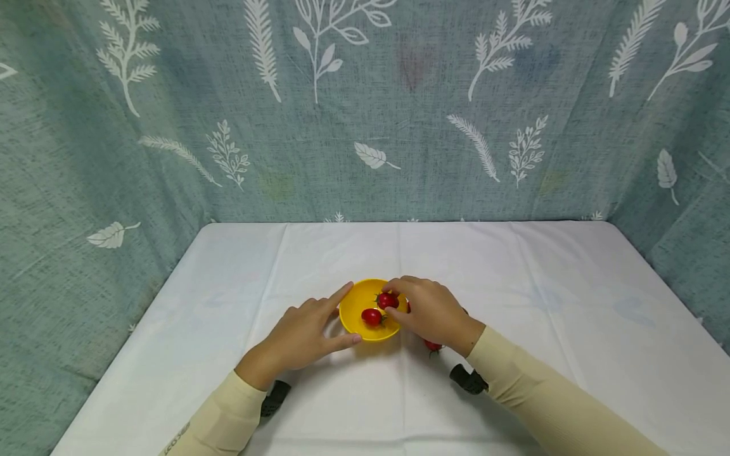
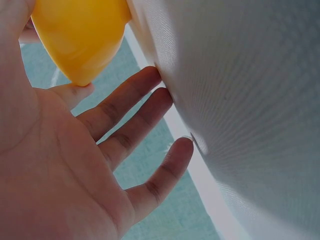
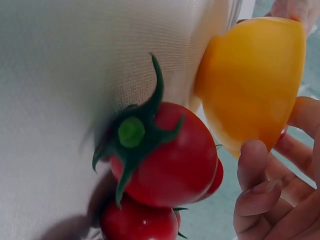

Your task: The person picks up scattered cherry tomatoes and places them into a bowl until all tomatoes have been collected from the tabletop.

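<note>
Sitting pinched in right hand, one tomato.

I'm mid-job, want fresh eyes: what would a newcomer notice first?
The yellow bowl draws the eye first, centrally on the white cloth, with one red tomato inside and a second tomato pinched by the right hand at its right side. The left hand holds the opposite side. More tomatoes loom large in the right wrist view, beside the bowl.

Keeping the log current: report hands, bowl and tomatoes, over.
Left hand holding yellow bowl. Right hand pinching one tomato at bowl. Second tomato inside bowl. Loose tomatoes beside bowl; no obstruction visible.
</note>
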{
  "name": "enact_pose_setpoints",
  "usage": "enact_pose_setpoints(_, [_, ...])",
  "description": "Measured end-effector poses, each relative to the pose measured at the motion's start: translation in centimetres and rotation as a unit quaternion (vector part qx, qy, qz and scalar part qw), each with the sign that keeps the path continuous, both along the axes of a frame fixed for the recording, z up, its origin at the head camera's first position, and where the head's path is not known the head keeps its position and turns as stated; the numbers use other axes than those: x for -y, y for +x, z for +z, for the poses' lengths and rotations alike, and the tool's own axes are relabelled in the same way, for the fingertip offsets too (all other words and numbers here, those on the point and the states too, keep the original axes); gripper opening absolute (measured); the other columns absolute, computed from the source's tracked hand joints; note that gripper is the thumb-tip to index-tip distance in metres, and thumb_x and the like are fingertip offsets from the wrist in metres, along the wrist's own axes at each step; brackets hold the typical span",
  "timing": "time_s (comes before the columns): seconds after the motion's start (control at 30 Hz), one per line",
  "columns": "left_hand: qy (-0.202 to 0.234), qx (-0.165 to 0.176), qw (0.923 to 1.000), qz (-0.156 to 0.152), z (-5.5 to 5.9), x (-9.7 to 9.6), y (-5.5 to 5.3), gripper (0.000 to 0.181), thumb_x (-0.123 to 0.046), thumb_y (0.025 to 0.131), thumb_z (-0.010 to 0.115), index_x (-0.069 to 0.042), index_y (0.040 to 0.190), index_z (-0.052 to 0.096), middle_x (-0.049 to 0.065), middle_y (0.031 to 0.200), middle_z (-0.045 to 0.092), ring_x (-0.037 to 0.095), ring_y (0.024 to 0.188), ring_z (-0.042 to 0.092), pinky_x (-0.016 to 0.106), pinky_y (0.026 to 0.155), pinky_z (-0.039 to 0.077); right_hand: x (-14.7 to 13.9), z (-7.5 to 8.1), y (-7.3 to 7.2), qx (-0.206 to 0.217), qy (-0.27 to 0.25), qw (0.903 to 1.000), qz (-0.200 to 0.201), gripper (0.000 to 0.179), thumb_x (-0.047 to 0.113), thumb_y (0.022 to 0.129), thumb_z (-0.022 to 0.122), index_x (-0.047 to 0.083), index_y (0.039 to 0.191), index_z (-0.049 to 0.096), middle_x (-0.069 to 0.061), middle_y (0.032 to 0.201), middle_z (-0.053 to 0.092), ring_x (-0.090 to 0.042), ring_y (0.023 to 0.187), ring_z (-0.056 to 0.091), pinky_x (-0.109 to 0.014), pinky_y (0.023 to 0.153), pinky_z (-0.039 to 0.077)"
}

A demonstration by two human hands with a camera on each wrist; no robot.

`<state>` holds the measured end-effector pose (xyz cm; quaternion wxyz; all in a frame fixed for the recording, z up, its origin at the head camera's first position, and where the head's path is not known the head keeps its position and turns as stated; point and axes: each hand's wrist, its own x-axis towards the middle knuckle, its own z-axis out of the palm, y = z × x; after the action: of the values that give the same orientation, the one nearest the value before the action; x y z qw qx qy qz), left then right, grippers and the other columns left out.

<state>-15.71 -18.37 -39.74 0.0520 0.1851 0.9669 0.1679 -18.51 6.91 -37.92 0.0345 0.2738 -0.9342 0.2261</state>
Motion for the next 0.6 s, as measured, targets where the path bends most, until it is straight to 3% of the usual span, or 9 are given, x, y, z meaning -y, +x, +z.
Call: enact_pose_setpoints(0.6, [-0.001, 0.001, 1.0000, 0.003, 0.0, -0.1, 0.0, 0.093, -0.076, 0.084, 0.058, -0.035, 0.160, 0.022, 0.000, 0.128, 0.068, 0.025, 0.116, 0.059, 0.054, 0.091, 0.047, 1.7, -0.4, -0.7, 0.068, 0.027, 0.9973, -0.009, 0.032, 0.031, 0.087, 0.079, 0.016, 0.115, 0.072, 0.000, 0.106, 0.074, -0.018, 0.091, 0.064, -0.040, 0.089, 0.056])
